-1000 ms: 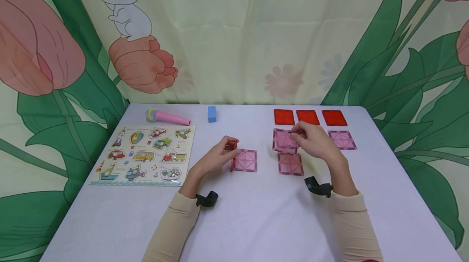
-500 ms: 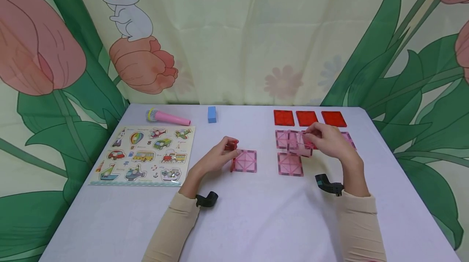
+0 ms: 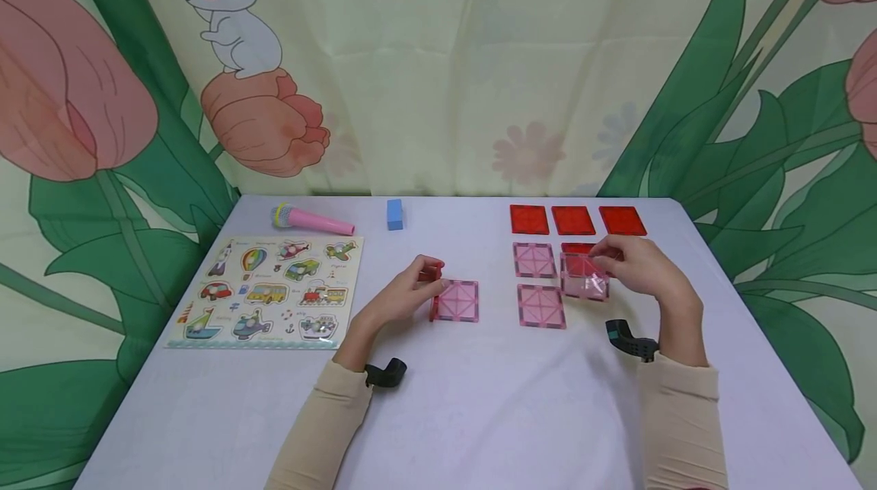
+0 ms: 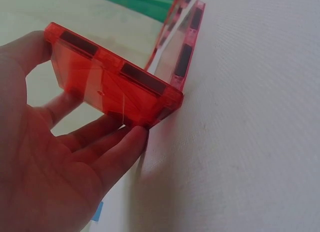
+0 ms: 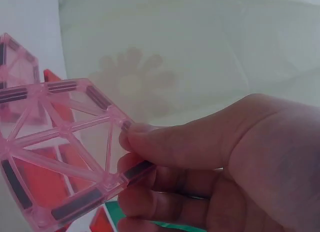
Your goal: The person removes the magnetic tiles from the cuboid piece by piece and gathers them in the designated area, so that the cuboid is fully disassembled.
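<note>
My left hand [image 3: 404, 294] holds a red magnetic tile [image 4: 107, 87] on edge, thumb on one side and fingers on another. Its lower edge meets a pink magnetic tile [image 3: 459, 300] lying flat on the table. In the right wrist view, my right hand [image 5: 200, 157] pinches another see-through pink tile [image 5: 62, 129] by a corner, between thumb and fingers. In the head view that held tile [image 3: 585, 286] is raised and tilted, partly in front of a red tile [image 3: 578, 248]. Two pink tiles lie left of it, an upper one [image 3: 534, 260] and a lower one [image 3: 541, 306].
Three red tiles lie along the back right, among them a left one [image 3: 529, 220] and a right one [image 3: 622, 221]. A blue block [image 3: 394, 214], a pink toy microphone [image 3: 315, 220] and a vehicle picture board [image 3: 267, 292] are on the left of the white table [image 3: 479, 414].
My right hand has moved right with the pink tile, away from above the two flat pink tiles. The left hand and its red tile stay in place.
</note>
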Motion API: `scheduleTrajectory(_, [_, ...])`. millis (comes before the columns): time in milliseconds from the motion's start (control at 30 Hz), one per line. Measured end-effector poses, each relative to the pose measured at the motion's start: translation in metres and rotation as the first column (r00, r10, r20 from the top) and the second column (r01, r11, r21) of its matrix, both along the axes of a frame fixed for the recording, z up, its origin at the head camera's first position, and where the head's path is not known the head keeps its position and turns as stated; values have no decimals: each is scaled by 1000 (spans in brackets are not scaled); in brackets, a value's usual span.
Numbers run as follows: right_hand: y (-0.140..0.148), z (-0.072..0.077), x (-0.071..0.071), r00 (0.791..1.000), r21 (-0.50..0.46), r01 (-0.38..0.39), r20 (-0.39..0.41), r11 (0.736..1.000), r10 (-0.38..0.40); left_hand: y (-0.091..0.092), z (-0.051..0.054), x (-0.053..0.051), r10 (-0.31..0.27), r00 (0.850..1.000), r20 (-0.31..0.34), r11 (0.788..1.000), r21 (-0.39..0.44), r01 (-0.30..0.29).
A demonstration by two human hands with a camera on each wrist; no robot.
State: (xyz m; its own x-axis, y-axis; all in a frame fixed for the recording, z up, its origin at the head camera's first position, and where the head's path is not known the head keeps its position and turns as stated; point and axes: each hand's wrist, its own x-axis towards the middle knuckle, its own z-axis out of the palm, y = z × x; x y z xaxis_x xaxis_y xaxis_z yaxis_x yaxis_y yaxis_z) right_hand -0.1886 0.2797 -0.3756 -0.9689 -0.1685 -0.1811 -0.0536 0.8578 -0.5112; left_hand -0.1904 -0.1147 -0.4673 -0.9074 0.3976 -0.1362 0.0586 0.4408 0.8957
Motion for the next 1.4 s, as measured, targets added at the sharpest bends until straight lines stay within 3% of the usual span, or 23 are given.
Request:
scheduleTrajectory(200, [11,-1,1,1000,22,8,24,1000,-9,0,0,0,-3,1000,-12,1000,-3,3])
scheduleTrajectory(467, [19,-7,-1,982,31,-10,189,999,4,1,-1,0,9,1000,-3,1000,5,-9])
scheduleTrajectory(700, [22,-19,-6,964,51,38,261,998,-50,1,1,1,12,1000,8,1000,5,-12])
scheduleTrajectory(933, [22,-26,-10,956,78,66,282,995,-86,0,1,2,1,1000,-7,1000,3,-1])
scheduleTrajectory(1400, [20,-38,-15,958,109,79,268,991,-106,1,-3,-1,6,1000,-12,1000,-1,-6])
